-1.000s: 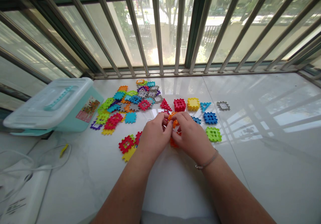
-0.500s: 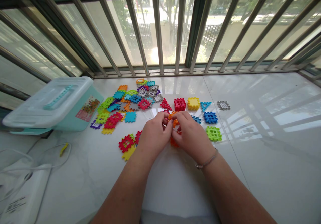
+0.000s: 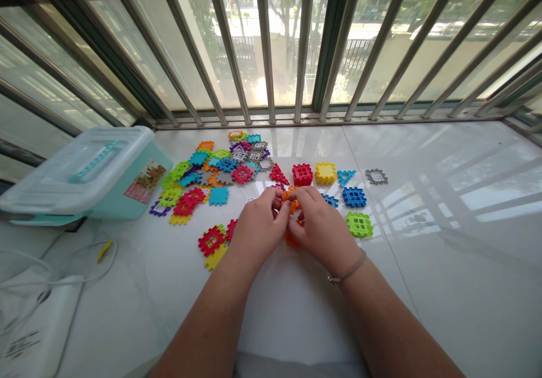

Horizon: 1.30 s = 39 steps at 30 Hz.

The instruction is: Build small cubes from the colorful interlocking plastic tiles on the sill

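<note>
My left hand [image 3: 265, 214] and my right hand [image 3: 317, 220] meet over the white surface, fingers bent and thumbs close together. Between them shows an orange interlocking building piece [image 3: 291, 196], gripped from both sides and partly covered by the fingers. Another orange piece [image 3: 292, 239] lies just below, mostly hidden by my right hand. Beyond the fingertips sit a red triangle piece [image 3: 278, 174], a stack of red window pieces [image 3: 302, 175] and a stack of yellow pieces [image 3: 326, 173]. Right of my right hand are blue window pieces [image 3: 354, 197] and a green window piece [image 3: 359, 224].
A heap of mixed coloured pieces [image 3: 218, 163] spreads to the left, with red and yellow pieces [image 3: 212, 241] nearer me. A lidded light-green box [image 3: 110, 192] stands far left, above a white power strip [image 3: 40, 321] with cables. Metal bars [image 3: 263, 51] line the back.
The whole view has shifted very slightly. Both hands keep nearly the same pose around the orange piece, and the other pieces lie where they were.
</note>
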### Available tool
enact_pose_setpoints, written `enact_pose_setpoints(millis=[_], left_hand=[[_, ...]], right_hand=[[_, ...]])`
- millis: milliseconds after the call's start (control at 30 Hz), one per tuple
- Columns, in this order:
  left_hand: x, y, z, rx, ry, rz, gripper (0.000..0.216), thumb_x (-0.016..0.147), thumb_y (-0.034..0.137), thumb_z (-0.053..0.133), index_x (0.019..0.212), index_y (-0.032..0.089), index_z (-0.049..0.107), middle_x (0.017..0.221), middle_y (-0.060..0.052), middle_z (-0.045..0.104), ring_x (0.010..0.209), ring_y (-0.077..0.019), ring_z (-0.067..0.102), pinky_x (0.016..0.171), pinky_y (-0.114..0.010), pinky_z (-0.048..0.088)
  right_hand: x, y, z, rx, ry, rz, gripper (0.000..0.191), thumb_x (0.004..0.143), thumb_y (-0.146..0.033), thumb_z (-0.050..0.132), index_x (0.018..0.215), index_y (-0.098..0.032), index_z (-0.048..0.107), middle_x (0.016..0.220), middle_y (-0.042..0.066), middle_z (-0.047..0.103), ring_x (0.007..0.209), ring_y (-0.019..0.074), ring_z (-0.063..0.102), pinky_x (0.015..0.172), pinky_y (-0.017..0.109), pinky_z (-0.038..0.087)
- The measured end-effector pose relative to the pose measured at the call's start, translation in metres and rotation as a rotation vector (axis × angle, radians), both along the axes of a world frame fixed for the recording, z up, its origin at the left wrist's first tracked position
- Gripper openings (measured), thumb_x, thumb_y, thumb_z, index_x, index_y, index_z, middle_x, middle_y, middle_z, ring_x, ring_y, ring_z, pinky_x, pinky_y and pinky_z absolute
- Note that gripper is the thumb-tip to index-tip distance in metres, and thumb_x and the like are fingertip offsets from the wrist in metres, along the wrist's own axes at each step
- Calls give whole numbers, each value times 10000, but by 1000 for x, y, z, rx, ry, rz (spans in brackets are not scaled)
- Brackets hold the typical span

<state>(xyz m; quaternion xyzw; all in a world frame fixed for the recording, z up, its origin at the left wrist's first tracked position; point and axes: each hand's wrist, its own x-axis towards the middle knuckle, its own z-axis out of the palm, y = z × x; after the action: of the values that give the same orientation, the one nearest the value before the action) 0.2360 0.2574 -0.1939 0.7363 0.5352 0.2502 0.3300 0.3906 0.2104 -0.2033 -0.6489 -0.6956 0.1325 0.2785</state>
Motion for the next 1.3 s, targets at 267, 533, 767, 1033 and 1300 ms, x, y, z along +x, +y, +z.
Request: enact_pose_setpoints(millis=[267, 533, 767, 1033, 1300], left_hand=[[-1, 2, -3, -5, -36, 0, 170, 995, 360, 654, 1107, 256, 727, 912, -21, 799, 797, -208, 736, 717, -314, 485], [-2, 3, -2, -44, -287, 10, 197, 1002, 372, 673, 1121, 221, 713, 893, -21, 781, 788, -181, 735, 721, -285, 541], [-2, 7, -2, -310, -713, 19, 377, 936, 490, 794, 1134, 190, 682, 890, -34, 785, 799, -182, 747, 756, -288, 589], [-5, 10, 1, -287, -735, 64, 419, 921, 550, 809, 1111, 180, 765, 871, -31, 769, 728, -129, 692, 753, -256, 581], [-7, 13, -2, -330, -806, 96, 372, 875, 485, 878, 1071, 180, 794, 911, -27, 786, 749, -123, 688, 729, -238, 563]], right_hand=[[1, 0, 0, 16, 49, 5, 226, 961, -173, 691, 1178, -217, 647, 1294, 106, 685, 821, 198, 714, 760, 345, 600], [1, -1, 3, 174, 147, -3, 263, 971, -220, 704, 1227, -226, 641, 1343, 120, 658, 885, 207, 726, 707, 336, 621], [0, -4, 10, 355, 214, -11, 357, 983, -234, 722, 1310, -255, 581, 1399, 128, 641, 790, 159, 685, 713, 346, 647], [13, -5, 14, 436, 184, -79, 398, 978, -260, 773, 1318, -271, 568, 1400, 111, 681, 743, 153, 697, 769, 368, 650], [9, -7, 14, 414, 125, 52, 317, 1024, -265, 732, 1308, -275, 591, 1437, 120, 671, 980, 204, 773, 794, 352, 674]])
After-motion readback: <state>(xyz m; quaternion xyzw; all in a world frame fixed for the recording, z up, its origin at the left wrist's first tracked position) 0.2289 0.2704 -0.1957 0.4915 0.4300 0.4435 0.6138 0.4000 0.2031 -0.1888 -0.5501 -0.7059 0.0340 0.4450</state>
